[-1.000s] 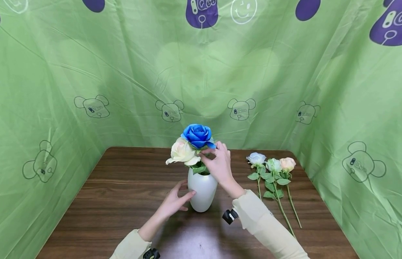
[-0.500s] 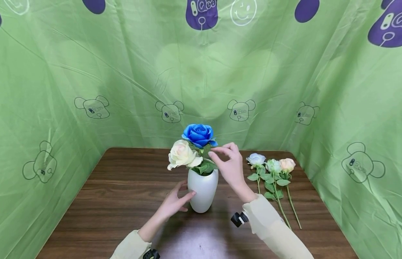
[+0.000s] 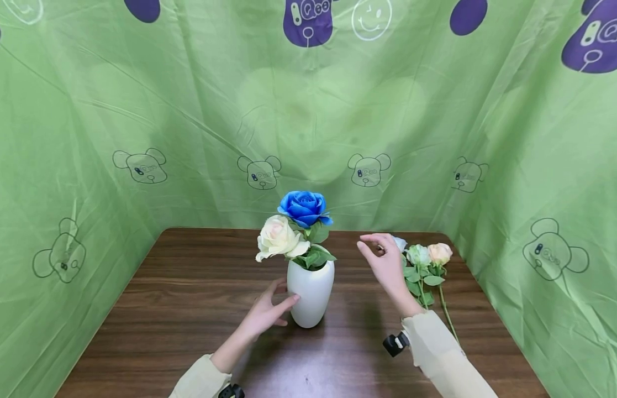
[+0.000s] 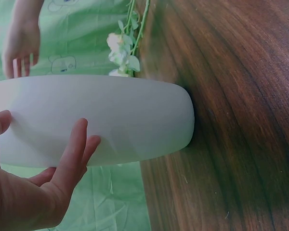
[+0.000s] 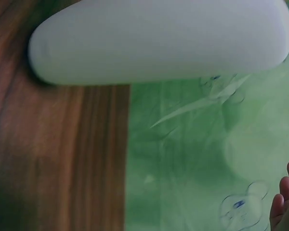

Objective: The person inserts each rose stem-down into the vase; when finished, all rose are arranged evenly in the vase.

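In the head view a white vase (image 3: 310, 296) stands upright on the table with a blue rose (image 3: 304, 208) and a cream rose (image 3: 278, 237) in it. My left hand (image 3: 262, 314) holds the vase's left side, thumb at the front. Fingertips of that hand rest on the smooth wall in the left wrist view. To the right of the vase, my right hand (image 3: 388, 265) is raised with nothing in it, thumb and forefinger apart. It overlaps a pale blue rose (image 3: 400, 244). At the right wrist view's edge show several fingertips (image 5: 285, 197).
A mint-green rose (image 3: 418, 255) and a peach rose (image 3: 439, 253) lie on the right of the brown wooden table (image 3: 189, 287), their stems partly behind the right forearm. Green printed cloth (image 3: 308, 121) surrounds the table at the back and sides.
My right hand has let go at the blue rose's leaves and moved right, over the lying roses. The blue and cream roses stay in the vase. My left hand keeps its place.
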Demonstrator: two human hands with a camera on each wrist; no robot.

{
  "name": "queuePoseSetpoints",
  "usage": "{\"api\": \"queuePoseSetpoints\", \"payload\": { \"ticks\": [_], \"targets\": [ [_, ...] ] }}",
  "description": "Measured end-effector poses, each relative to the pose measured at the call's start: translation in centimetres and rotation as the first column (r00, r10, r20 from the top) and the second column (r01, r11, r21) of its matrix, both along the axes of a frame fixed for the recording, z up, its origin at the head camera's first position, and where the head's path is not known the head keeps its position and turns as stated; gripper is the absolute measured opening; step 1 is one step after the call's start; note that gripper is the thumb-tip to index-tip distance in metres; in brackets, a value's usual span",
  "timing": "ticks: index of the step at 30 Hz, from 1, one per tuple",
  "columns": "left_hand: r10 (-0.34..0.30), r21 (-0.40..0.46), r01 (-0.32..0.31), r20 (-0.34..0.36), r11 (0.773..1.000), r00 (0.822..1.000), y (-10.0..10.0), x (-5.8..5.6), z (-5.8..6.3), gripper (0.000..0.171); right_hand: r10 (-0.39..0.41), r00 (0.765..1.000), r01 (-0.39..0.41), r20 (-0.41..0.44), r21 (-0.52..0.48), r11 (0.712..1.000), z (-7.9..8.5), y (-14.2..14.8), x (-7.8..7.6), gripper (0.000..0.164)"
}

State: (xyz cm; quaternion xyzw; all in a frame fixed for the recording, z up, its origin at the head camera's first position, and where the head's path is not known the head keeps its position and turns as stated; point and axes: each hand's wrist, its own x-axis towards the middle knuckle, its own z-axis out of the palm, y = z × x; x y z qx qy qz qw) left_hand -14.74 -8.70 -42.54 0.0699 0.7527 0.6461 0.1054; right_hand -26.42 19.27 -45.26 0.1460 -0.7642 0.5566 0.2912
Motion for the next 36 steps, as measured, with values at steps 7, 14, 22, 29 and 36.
{"api": "queuePoseSetpoints", "payload": {
  "ticks": [7,14,22,29,36],
  "targets": [
    [0.0,0.002,0.0,0.002,1.0,1.0,-0.1,-0.1,-0.2,0.062,-0.021,1.0,0.021,0.011,0.002,1.0,-4.1,2.7,-1.0,0.021],
    [-0.003,0.004,0.003,0.007,1.0,1.0,-0.1,0.1,0.0,0.063,-0.133,0.973,0.11,0.187,0.131,0.985,-1.1,2.7,2.7,0.019],
    [-0.006,0.009,0.006,0.006,1.0,1.0,-0.2,-0.4,-0.7,0.063,-0.266,0.892,0.225,0.365,0.151,0.963,-3.1,4.8,2.6,0.026],
    [0.0,0.003,0.0,0.003,1.0,1.0,-0.5,-1.5,-3.2,0.068,-0.316,0.796,0.319,0.516,0.085,0.944,-5.5,6.3,2.4,0.035],
    [-0.001,-0.011,0.001,0.0,1.0,1.0,-0.4,-1.5,-3.5,0.069,-0.344,0.722,0.389,0.601,0.059,0.919,-7.7,7.4,2.5,0.039]
  ]
}}
